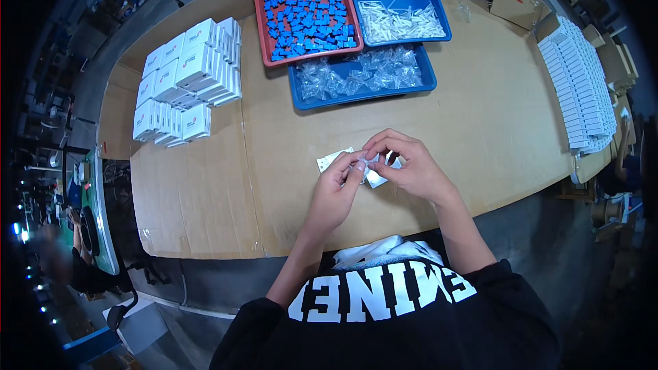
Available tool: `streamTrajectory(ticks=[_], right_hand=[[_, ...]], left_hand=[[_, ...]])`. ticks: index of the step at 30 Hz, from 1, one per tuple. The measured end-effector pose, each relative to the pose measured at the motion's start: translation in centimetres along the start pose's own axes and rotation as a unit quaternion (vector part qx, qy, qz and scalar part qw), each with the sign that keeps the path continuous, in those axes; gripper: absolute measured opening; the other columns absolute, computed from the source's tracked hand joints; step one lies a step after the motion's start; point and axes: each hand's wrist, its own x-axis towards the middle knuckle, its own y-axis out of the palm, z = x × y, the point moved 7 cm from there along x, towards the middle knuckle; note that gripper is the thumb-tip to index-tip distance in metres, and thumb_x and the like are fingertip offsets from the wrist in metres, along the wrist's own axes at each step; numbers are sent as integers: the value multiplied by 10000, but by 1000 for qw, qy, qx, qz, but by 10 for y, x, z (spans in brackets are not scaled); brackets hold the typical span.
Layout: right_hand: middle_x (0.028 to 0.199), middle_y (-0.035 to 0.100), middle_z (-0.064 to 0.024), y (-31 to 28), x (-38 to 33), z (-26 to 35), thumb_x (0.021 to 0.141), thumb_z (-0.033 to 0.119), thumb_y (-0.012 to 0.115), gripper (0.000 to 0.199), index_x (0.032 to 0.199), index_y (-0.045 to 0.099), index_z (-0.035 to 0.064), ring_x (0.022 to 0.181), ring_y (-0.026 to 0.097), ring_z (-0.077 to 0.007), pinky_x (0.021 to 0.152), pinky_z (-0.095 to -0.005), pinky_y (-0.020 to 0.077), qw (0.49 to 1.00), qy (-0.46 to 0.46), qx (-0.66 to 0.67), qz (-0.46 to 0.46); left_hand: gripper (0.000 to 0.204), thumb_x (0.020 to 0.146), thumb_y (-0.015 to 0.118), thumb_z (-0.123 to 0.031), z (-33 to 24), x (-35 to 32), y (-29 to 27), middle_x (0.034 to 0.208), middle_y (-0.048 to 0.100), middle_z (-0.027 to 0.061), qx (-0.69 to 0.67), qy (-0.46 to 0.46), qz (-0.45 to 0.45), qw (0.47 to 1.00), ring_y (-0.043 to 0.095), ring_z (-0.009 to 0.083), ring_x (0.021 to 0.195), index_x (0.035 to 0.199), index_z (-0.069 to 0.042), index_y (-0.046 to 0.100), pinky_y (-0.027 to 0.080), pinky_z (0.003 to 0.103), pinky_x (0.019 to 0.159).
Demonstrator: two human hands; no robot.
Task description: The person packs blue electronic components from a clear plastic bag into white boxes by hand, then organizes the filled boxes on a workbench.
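Observation:
Both hands meet over the near middle of the cardboard-covered table. My left hand pinches a small clear plastic bag between thumb and fingers. From the other side, the thumb and forefinger of my right hand close on the same bag. What the bag contains, if anything, is too small to make out. Under the hands lies a flat white box or card with small print, partly covered by my left fingers. Another white, shiny piece shows below the right fingers; I cannot tell whether the two are joined.
Ahead stand a red tray of blue plastic pieces, a blue tray of white slim parts and a nearer blue tray of clear bags. White boxes are stacked at left, more white boxes at right. A co-worker sits far left.

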Motion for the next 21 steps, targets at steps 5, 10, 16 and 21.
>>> streamTrajectory(ticks=[5,10,16,21], right_hand=[[997,709,-22,1,-7,-7,908,37,731,115,1017,701,14,808,622,-91,716,-263,517,999,28,36,-2],[895,696,1,-1,-14,-31,939,55,728,98,1011,689,1,775,613,-47,690,-224,501,968,126,206,-63],[875,682,-3,-7,-16,-28,951,66,727,106,1036,701,8,722,592,-39,647,-210,470,985,95,133,-53],[940,691,-5,-3,-17,-23,936,83,758,142,1025,682,2,763,592,-37,687,-200,486,992,110,54,-5]], left_hand=[[268,1045,636,-180,3,-2,-13,684,526,-67,78,-29,-40,996,412,4,593,1237,5,663,334,206,561],[217,1002,691,-108,-12,-7,-10,953,622,-9,140,-65,-61,986,461,9,758,1184,10,679,387,195,670],[142,974,704,-65,-32,-7,3,900,603,-2,175,70,-61,980,470,47,740,1094,10,714,411,215,698],[119,986,690,-66,-31,-7,-2,899,614,-5,171,84,-101,976,475,58,739,1052,30,717,423,231,706]])
